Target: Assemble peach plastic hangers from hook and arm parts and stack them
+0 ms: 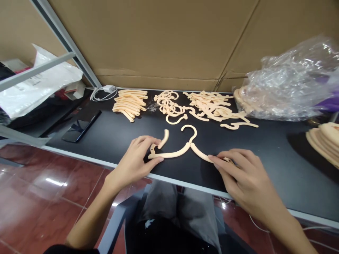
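A cream plastic hanger (pixel 177 153) with its hook (pixel 195 132) pointing away from me is between my hands, close to the table's front edge. My left hand (pixel 137 155) grips the hanger's left end, thumb below and fingers above. A short curved cream piece (pixel 164 138) sticks up from under those fingertips; whether it is joined to the hanger I cannot tell. Closed around the right arm of the hanger is my right hand (pixel 241 171), whose fingers hide most of that end.
Behind the hanger lie a stack of cream bars (pixel 129 102), a heap of hooks (pixel 171 106) and a pile of curved arms (pixel 212 104). A phone (pixel 81 126) rests at left, a charger cable (pixel 104 92) behind it. Clear plastic bags (pixel 288 84) and stacked cream pieces (pixel 324 141) occupy the right.
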Demonstrator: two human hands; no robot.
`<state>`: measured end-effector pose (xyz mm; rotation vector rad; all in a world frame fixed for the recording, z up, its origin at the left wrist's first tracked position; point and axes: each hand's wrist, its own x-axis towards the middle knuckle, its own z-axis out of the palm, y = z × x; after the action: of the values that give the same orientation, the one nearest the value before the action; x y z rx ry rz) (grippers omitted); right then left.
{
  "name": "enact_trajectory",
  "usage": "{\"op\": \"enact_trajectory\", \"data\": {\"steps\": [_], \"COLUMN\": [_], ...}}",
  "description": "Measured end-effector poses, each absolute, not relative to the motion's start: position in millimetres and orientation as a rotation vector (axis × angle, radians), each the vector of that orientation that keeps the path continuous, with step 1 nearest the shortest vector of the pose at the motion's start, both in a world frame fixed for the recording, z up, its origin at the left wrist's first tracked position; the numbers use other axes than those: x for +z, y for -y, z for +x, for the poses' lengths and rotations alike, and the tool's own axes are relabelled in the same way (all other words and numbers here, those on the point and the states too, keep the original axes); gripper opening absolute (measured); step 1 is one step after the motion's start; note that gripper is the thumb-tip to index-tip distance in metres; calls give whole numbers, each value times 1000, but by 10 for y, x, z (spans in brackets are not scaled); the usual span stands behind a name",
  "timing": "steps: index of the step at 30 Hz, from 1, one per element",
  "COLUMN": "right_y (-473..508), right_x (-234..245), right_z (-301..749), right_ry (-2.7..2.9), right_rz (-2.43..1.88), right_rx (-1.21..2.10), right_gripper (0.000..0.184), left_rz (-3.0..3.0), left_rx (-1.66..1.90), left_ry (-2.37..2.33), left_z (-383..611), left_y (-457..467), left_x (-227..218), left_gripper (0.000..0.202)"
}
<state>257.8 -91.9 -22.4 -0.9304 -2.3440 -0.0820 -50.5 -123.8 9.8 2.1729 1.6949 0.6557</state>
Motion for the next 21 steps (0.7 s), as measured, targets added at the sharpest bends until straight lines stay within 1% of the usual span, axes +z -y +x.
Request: {"op": "enact_trajectory", "data": {"steps": [2, 5, 9, 15, 18, 21], "right_y": [922, 926, 904, 847, 845, 853], "right_x": [-233, -248, -258, -282, -297, -286], "right_z": [2581, 2585, 2584, 2556, 2549, 2540], "right_ry": [2337, 2308, 2252, 2199, 2186, 2183], "right_rz": [-941, -991, -1055, -1020, -1032, -1018], "right_rx": [-90, -89, -82, 24, 26, 22], "right_gripper": [33, 32, 35, 35, 34, 33], "left_rz": [2213, 2278, 2370, 2536, 2601, 2710], "left_rx": [618, 589, 605, 688, 766, 810], "left_ry": [-1482, -1279, -1203, -1001, -987, -1070], "left_z": [-494, -494, -523, -504, -486, -469], "left_y": [1181, 1080, 915, 698, 690, 728], "left_x": [124, 148, 161, 86, 17, -19], "left_gripper": [26, 31, 31, 42, 39, 32]}}
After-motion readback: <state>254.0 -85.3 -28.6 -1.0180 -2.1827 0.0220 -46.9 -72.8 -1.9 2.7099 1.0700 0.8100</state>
